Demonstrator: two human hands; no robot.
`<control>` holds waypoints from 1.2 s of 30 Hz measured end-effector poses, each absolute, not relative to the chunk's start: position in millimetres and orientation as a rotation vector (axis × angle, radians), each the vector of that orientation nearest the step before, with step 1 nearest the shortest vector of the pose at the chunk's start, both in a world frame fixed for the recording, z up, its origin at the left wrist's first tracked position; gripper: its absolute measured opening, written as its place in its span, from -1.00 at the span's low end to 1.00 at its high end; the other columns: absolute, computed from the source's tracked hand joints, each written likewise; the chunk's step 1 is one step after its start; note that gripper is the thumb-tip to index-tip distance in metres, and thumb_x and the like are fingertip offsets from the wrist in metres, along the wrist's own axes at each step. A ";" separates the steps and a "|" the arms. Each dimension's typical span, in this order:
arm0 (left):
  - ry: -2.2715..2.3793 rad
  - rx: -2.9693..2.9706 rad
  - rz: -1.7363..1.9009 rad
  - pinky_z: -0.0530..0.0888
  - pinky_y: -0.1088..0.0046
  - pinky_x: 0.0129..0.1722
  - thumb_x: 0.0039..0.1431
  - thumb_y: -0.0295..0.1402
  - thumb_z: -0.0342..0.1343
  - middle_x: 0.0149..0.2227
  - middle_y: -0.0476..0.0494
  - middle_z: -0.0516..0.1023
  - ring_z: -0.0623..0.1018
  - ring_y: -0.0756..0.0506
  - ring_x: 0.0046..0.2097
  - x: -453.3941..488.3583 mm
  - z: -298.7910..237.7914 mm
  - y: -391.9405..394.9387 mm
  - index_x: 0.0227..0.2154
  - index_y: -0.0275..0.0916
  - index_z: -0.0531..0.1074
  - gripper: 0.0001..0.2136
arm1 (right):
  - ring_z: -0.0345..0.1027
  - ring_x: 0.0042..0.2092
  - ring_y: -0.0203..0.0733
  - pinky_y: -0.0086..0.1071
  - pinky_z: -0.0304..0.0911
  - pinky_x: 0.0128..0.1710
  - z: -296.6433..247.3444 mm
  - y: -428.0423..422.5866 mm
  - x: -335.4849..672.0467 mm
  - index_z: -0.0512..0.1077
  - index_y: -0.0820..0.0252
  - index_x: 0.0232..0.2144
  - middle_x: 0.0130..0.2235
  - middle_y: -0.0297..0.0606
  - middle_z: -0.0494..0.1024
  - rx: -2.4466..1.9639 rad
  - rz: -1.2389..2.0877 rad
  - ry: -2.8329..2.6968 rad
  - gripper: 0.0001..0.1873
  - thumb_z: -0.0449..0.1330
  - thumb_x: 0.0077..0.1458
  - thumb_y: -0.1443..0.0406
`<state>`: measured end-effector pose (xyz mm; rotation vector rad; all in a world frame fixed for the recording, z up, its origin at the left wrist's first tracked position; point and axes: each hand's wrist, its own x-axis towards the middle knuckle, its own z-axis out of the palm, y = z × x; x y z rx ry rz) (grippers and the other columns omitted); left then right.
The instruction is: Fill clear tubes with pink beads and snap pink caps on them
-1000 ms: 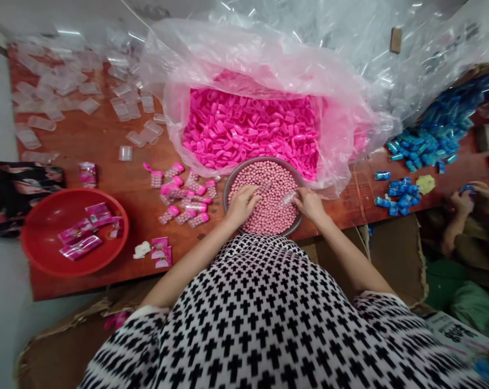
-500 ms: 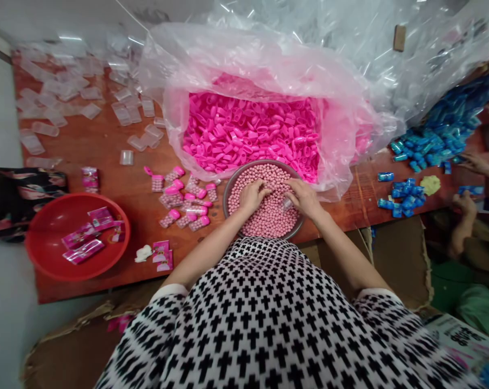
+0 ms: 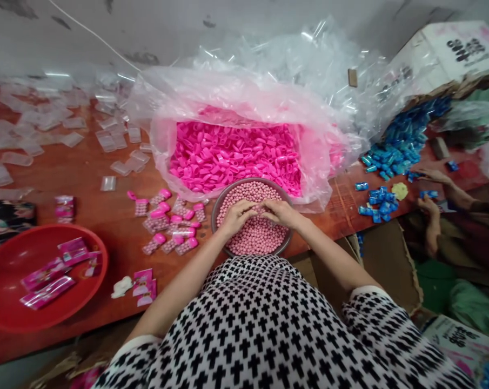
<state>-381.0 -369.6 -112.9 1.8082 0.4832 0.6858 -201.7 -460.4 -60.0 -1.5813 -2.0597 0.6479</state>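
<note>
A round metal bowl point(image 3: 219, 201) full of small pale pink balls point(image 3: 254, 237) stands at the table's near edge. Both my hands are over it, fingertips meeting at the middle. My left hand point(image 3: 236, 214) and my right hand point(image 3: 282, 212) are curled with fingers pinched together; what they hold is hidden. Behind the bowl lies an open clear bag point(image 3: 244, 102) filled with bright pink caps point(image 3: 232, 156). Left of the bowl lie several filled clear tubes with pink caps point(image 3: 169, 221).
A red basin point(image 3: 9, 308) with pink sachets sits at the left. Empty clear tubes point(image 3: 106, 140) litter the far left of the table. Blue-capped pieces point(image 3: 390, 156) lie at the right, where another person's hands point(image 3: 428, 202) work. A carton point(image 3: 450, 48) stands at the back right.
My hands have come together over the middle of the bowl; a second ago they were apart with a clear tube visible in each. The view has tilted up.
</note>
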 end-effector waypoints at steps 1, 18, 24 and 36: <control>0.486 1.825 0.682 0.41 0.33 -0.09 0.14 -0.25 0.11 -0.21 -0.14 0.56 0.51 -0.09 -0.15 -381.5 -113.2 -370.4 -0.20 -0.21 0.51 -0.77 | 0.38 -0.33 -0.27 -0.43 0.24 -0.29 -59.9 -461.8 -202.0 0.34 0.22 -0.18 -0.30 -0.22 0.52 -1.612 0.663 -2.052 -0.82 0.13 0.16 0.28; 0.686 1.391 0.632 0.49 0.34 -0.12 0.08 -0.16 0.12 -0.17 -0.17 0.58 0.56 -0.10 -0.15 -391.8 -102.5 -377.5 -0.14 -0.28 0.42 -0.64 | 0.41 -0.12 -0.11 -0.25 0.25 -0.06 -40.7 -376.6 -138.8 0.50 0.26 -0.18 -0.16 -0.11 0.56 -2.273 0.273 -1.763 -0.72 0.03 0.18 0.30; 0.728 1.368 0.641 0.49 0.31 -0.08 0.07 -0.16 0.14 -0.14 -0.16 0.60 0.56 -0.13 -0.11 -393.9 -89.9 -379.2 -0.14 -0.28 0.47 -0.65 | 0.42 -0.11 0.06 -0.15 0.27 -0.12 -41.5 -344.7 -153.2 0.45 0.31 -0.14 -0.17 0.08 0.55 -2.732 0.211 -1.591 -0.64 0.09 0.13 0.16; 0.638 0.820 0.790 0.54 0.38 -0.22 -0.07 -0.11 0.27 -0.16 -0.15 0.57 0.55 -0.07 -0.19 -372.7 -79.9 -372.4 -0.21 -0.25 0.45 -0.59 | 0.39 -0.31 -0.24 -0.33 0.31 -0.22 -41.0 -391.0 -156.1 0.48 0.21 -0.24 -0.34 -0.30 0.54 -1.718 0.723 -1.366 -0.64 0.22 -0.03 0.09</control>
